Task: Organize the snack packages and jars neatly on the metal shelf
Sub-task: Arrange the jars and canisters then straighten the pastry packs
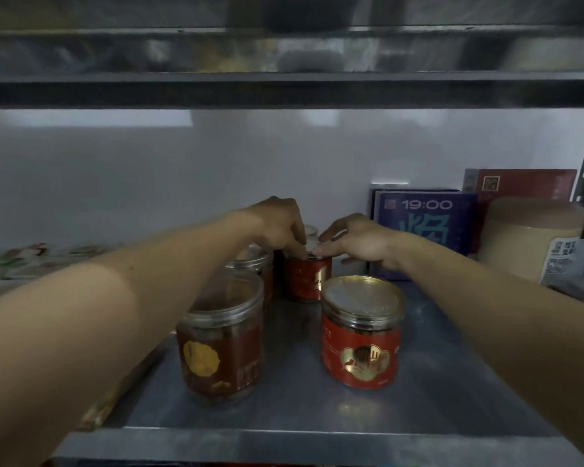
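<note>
both hands meet on the small red-labelled jar (305,279), standing far centre on the grey metal shelf (418,382). the left hand (277,224) pinches its lid rim with curled fingertips; the right hand (354,242) cups the lid, thumb beside it. a gold-lidded red jar (361,332) stands nearer.

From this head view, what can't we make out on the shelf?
- Rear red jar: lid covered by left hand and right hand; grip unclear.
- Jar behind it: only a lid sliver shows past the fingers.
- Middle clear jar: mostly behind left forearm and front clear jar.
- Packets at far left: blurred, print unreadable.
- Upper shelf: contents blurred.
</note>
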`<state>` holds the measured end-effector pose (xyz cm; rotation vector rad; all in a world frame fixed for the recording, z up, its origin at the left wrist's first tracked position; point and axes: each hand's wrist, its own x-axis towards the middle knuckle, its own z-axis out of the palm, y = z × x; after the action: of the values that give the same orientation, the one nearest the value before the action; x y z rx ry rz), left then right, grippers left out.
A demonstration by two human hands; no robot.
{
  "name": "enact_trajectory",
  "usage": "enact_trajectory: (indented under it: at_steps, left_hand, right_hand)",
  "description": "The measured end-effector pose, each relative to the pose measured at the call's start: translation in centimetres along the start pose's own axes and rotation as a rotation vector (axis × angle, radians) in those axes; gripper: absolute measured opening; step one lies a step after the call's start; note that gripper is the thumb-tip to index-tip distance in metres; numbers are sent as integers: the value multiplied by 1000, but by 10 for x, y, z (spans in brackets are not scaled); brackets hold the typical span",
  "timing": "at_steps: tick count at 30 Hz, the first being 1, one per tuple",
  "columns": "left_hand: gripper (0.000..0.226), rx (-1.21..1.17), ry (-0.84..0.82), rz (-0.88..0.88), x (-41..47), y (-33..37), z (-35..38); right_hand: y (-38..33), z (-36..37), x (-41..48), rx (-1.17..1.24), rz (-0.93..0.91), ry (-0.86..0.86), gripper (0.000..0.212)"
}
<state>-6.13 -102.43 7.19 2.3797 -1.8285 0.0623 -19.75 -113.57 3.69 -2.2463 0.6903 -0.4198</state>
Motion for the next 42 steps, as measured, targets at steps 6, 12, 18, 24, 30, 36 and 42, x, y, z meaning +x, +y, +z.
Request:
enact_trajectory:
  at_steps: [6,12,18,24,30,36,42]
  left_hand:
    - [35,-145,-6,50,3,3,0]
    - [45,-179,-32,84,7,3,7]
    - [45,-84,-80,131,12,2,7]
    - [46,-44,-81,155,17,4,9]
    - [44,-55,-80,176,20,13,11]
    - [42,-46,-86,207,14,22,8]
    - [39,-76,-97,213,8,23,8]
  right_hand:
    - [4,-4,-3,-80,16,147,63]
    - [17,-4,-1,186,92,-35,102]
    - [16,-4,-7,118,30,10,77]
    - [18,-6,-8,92,13,29,64]
    - [20,-11,-14,99,37,14,71]
    - [22,-13,-19,102,57,18,81]
    - [22,-14,-27,78,60,7,76]
